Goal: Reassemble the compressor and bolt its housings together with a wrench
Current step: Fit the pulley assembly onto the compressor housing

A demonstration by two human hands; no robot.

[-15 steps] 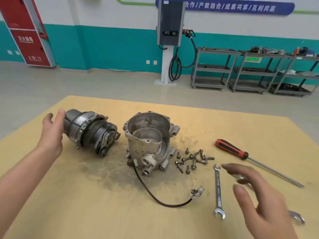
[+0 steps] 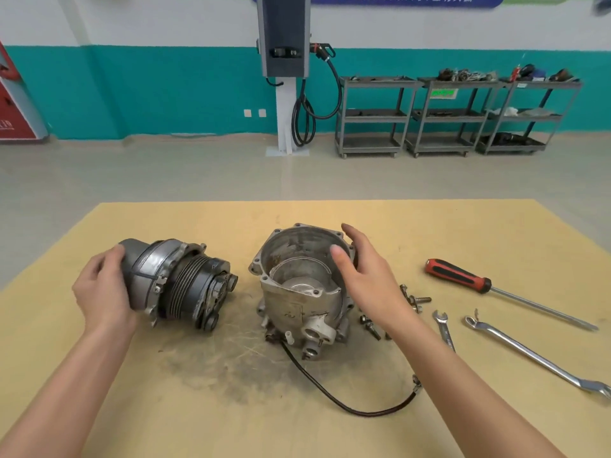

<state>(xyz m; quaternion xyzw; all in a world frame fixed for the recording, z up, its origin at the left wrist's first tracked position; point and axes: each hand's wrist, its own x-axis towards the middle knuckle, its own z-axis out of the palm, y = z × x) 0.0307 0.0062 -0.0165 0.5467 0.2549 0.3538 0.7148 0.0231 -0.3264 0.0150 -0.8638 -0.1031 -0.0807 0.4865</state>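
Your left hand (image 2: 102, 292) curls its fingers (image 2: 109, 259) round the pulley-end housing (image 2: 178, 282) lying on the yellow counter (image 2: 198, 408), while your right hand (image 2: 363, 276) cups loosely the rim of the upright open housing (image 2: 297, 292) beside bolts (image 2: 413, 299), wrenches (image 2: 444, 328) and a screwdriver (image 2: 463, 277).

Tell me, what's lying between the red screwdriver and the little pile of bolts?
Nothing: the head view shows only bare yellow tabletop between the red screwdriver and the bolts.

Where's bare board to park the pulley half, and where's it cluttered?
Free: far strip of the board behind both housings, and the near-left corner beside the left forearm. Crowded: right of the open housing, with bolts, two wrenches and the screwdriver; the cable loops in front.
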